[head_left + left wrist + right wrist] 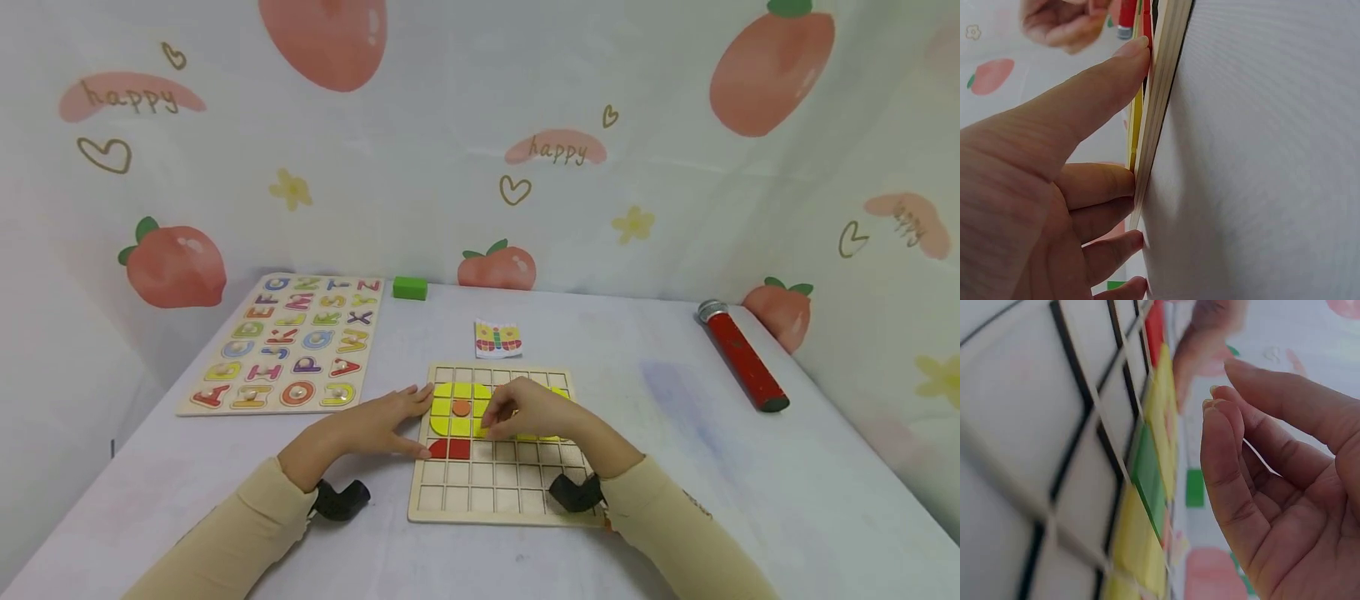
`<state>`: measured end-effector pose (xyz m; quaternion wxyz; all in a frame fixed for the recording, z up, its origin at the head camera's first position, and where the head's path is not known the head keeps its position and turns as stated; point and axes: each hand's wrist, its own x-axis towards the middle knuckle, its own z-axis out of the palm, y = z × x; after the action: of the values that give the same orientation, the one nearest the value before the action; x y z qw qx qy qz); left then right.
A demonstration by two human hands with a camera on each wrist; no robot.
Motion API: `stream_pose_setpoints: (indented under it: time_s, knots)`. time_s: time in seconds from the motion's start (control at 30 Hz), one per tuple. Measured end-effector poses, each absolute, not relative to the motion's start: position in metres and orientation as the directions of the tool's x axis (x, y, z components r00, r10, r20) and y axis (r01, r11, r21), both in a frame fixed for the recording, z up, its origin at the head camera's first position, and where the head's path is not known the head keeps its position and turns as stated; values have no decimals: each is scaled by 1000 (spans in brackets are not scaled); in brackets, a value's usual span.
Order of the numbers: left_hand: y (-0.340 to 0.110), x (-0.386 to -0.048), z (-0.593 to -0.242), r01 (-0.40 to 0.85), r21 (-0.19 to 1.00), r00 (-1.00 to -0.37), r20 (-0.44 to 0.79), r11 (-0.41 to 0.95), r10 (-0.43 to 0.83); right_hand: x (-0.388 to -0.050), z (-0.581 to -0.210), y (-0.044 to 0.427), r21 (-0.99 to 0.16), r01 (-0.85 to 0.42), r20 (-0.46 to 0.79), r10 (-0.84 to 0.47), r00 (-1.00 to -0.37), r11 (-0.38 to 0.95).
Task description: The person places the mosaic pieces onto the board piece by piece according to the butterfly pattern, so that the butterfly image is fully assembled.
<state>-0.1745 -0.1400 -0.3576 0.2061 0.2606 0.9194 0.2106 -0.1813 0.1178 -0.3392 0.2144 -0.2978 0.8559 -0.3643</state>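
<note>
A wooden grid board lies on the table. On its left part are yellow tiles around an orange round piece, with red tiles in the row below. My left hand touches the board's left edge, its thumb beside the red tiles and its fingers extended along the side. Over the middle of the board hovers my right hand, fingers bent; the right wrist view shows nothing between thumb and fingertips. There, a green tile sits among yellow ones. The right hand hides part of the pattern in the head view.
Behind the board lies a small card with a butterfly pattern. An alphabet puzzle board is at left, and a green block stands at the back. On the right lies a red microphone. A printed curtain rises behind.
</note>
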Motion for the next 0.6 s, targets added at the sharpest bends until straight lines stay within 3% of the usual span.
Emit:
stream_pose_setpoints:
  time_s: [0.37,0.6]
  knots:
    - [-139,-173,-358,380,483,-780,-291,789,554,-165,-333,203,-759,-209,-161,-489,-858,617]
    - [-139,-175,-359,387,475,-783,-283,790,554,-150,-336,232,-750,-145,-208,-438,-874,646]
